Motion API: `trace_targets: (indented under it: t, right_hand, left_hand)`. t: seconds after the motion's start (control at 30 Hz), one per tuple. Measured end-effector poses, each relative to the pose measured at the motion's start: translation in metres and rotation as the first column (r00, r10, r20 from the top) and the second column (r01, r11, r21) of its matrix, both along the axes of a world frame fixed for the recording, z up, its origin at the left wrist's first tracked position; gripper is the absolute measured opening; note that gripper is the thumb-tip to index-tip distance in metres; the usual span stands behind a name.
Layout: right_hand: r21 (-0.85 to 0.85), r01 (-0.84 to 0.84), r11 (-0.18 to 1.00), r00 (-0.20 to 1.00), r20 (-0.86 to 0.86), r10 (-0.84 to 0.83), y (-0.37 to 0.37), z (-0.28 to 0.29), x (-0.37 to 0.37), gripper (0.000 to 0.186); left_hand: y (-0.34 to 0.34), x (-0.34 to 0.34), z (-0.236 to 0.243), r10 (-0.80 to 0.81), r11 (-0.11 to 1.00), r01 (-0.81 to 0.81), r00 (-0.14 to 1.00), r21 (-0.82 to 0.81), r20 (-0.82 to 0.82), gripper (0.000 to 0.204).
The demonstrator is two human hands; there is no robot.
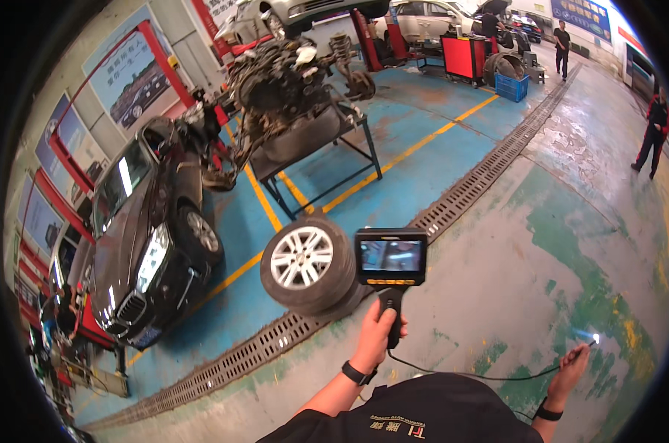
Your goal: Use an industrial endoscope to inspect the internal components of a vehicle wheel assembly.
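Note:
My left hand (pixel 381 328) grips the handle of a black hand-held inspection camera (pixel 391 255), its screen lit above a row of orange buttons. A thin black cable (pixel 467 375) runs from the handle across to my right hand (pixel 575 358), whose fingers are closed on the cable near its tip, where a small white light (pixel 595 337) glows. Just behind the camera, a stack of tyres (pixel 327 295) with a silver alloy wheel (pixel 301 257) on top stands beside the floor drain grate (pixel 253 347).
A dark car (pixel 128 244) stands at left near red lift posts (pixel 164 63). An engine assembly (pixel 286 88) rests on a metal stand (pixel 367 148). Farther back are a red tool cart (pixel 463 59), a blue crate (pixel 511 86) and a walking person (pixel 561 46). Another person (pixel 652 136) stands at right.

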State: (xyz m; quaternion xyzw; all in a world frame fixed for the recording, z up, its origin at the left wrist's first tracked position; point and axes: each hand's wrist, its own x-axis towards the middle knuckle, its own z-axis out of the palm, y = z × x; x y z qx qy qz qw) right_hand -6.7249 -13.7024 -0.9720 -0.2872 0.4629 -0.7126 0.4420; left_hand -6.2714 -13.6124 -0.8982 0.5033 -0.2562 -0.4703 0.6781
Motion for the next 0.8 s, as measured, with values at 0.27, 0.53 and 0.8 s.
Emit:
trace_targets:
  t: [0.27,0.53,0.8]
  right_hand:
    - [0.118,0.144,0.982,0.989,0.001,-0.145,-0.223,-0.055,-0.016,0.029]
    - [0.023,-0.132,0.991,0.986,-0.099,0.134,-0.565,0.001,0.036,0.028]
    - [0.020,-0.382,0.924,0.874,-0.316,0.368,-0.849,0.032,0.155,0.025]
  left_hand:
    - [-0.300,-0.015,-0.030,-0.176,0.984,0.175,0.982,0.018,0.063,0.028]
    - [-0.541,-0.006,0.000,-0.043,0.999,0.042,0.997,0.023,0.066,0.028]
    - [-0.729,0.074,-0.026,0.312,0.949,-0.314,0.947,0.024,0.078,0.052]
